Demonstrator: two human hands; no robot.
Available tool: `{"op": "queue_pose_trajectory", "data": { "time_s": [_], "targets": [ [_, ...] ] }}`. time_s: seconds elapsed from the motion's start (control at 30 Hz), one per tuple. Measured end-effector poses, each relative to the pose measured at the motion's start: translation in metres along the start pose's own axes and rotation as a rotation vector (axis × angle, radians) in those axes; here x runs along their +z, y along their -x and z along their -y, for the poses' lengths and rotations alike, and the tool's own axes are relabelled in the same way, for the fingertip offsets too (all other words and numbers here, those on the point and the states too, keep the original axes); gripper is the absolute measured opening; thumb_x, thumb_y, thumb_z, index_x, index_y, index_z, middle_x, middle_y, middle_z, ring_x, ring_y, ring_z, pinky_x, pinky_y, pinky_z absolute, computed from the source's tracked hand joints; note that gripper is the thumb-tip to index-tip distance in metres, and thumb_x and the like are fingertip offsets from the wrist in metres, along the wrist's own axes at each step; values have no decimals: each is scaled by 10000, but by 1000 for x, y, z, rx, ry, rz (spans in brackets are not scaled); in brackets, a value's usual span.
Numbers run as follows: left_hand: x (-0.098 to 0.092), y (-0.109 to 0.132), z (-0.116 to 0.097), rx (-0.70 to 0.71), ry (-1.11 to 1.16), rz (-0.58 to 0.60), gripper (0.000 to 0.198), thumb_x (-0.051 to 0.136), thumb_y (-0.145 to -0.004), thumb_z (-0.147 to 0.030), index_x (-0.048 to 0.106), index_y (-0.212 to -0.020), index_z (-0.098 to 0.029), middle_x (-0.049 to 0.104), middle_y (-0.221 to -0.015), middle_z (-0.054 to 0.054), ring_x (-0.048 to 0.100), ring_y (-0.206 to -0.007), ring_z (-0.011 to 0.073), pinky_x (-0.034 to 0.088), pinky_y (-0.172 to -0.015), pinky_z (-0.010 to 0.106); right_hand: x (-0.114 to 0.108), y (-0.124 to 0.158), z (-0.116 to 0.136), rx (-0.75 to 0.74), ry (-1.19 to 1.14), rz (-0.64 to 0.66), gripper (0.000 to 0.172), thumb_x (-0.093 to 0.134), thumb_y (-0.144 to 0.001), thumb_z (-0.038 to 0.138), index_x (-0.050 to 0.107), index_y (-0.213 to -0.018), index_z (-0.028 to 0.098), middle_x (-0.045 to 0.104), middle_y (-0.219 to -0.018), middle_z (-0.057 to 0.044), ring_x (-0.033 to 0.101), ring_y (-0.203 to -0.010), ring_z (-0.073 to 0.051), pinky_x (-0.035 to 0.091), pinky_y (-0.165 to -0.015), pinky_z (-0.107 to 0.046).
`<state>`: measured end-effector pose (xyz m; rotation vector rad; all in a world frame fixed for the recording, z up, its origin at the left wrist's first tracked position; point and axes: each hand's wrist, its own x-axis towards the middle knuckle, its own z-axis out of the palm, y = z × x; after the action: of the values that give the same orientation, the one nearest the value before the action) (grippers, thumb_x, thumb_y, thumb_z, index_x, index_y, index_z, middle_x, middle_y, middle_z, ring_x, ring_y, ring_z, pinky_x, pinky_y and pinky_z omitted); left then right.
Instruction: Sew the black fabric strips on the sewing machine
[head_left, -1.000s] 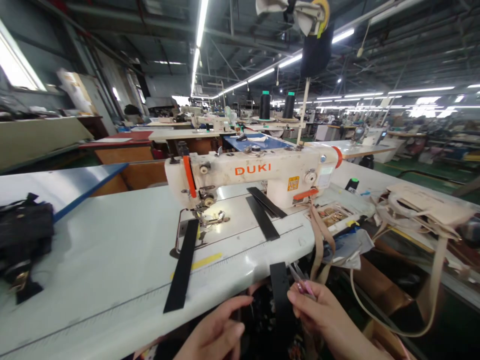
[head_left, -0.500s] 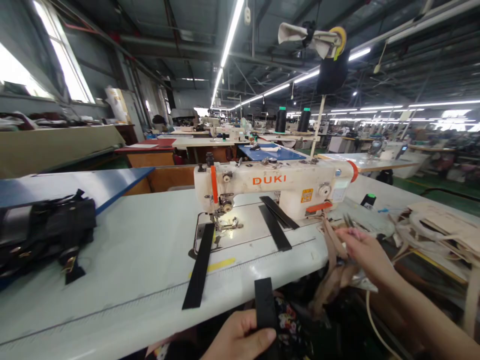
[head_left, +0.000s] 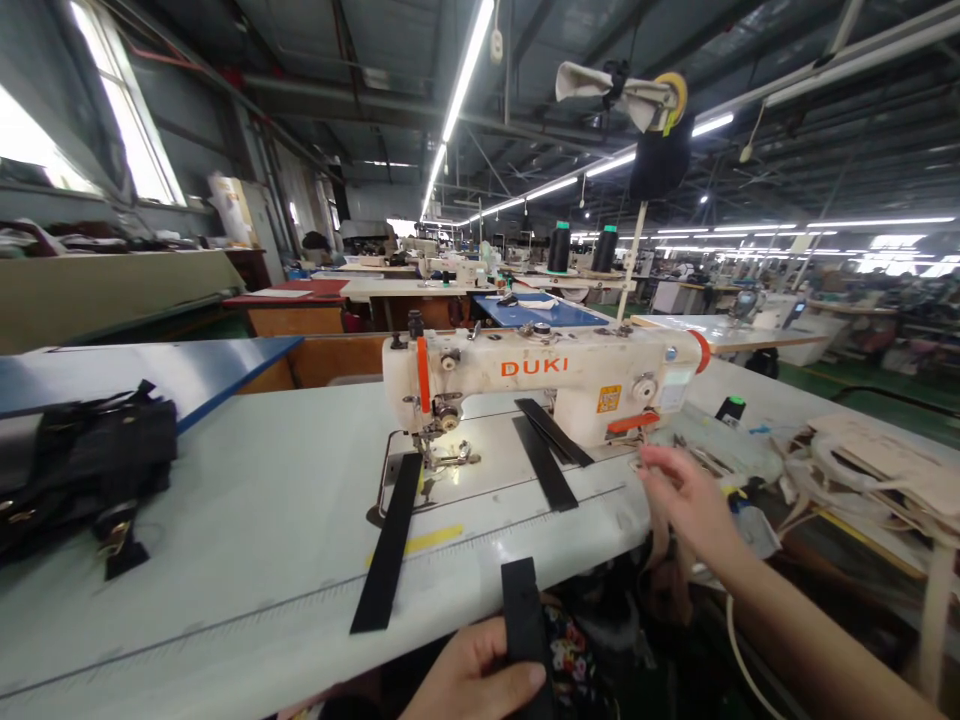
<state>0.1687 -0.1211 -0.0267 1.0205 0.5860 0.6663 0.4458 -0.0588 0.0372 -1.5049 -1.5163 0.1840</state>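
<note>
My left hand (head_left: 476, 678) sits at the bottom edge, thumb and fingers pinched on a black strap (head_left: 522, 615) that stands up over the table's front edge. My right hand (head_left: 686, 497) is stretched out over the right end of the white table (head_left: 225, 530), fingers loosely apart, empty, close to the base of the white DUKI sewing machine (head_left: 540, 375). A long black strip (head_left: 390, 540) lies under the needle and runs toward me. Two more black strips (head_left: 547, 450) lie crossed on the machine bed.
A black bag with metal hardware (head_left: 82, 470) rests at the table's left end. Beige straps and bags (head_left: 877, 460) are piled to the right. Thread cones (head_left: 559, 248) stand behind the machine. Other sewing tables fill the hall behind.
My right hand left the strap, swung right, then came back toward the machine base and no longer holds the small tool. My left hand took hold of the black strap.
</note>
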Motion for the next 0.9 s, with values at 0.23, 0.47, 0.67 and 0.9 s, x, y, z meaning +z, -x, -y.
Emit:
{"op": "queue_pose_trajectory", "data": {
  "time_s": [0.23, 0.47, 0.67, 0.9],
  "targets": [
    [3, 0, -6, -5, -162, -16, 336, 760, -756, -431, 754, -915, -135, 713, -790, 25, 645, -760, 216, 447, -728, 287, 26, 80, 82, -392, -212, 481, 179, 673, -799, 105, 693, -968, 162, 631, -851, -57, 592, -830, -199, 466, -726, -300],
    [2, 7, -6, -8, -223, -52, 339, 743, -772, -460, 747, -881, -139, 687, -782, 14, 607, -720, 185, 427, -674, 245, 34, 64, 81, -335, -228, 515, 162, 596, -858, 81, 609, -730, 181, 570, -764, -10, 553, -783, -173, 403, -688, -284],
    [1, 6, -9, 31, -262, 21, 352, 696, -812, -480, 762, -949, -163, 724, -847, 42, 645, -850, 254, 466, -849, 345, 27, 56, 69, -182, -353, 483, 165, 554, -889, 165, 539, -728, 196, 531, -763, 14, 515, -740, -150, 390, -689, -270],
    [2, 6, -7, 6, -257, -27, 353, 709, -785, -475, 747, -881, -138, 701, -811, 34, 614, -756, 214, 454, -725, 277, 23, 63, 69, -188, -330, 529, 106, 551, -897, 157, 571, -803, 202, 545, -824, 2, 532, -786, -158, 419, -723, -276]
  ]
}}
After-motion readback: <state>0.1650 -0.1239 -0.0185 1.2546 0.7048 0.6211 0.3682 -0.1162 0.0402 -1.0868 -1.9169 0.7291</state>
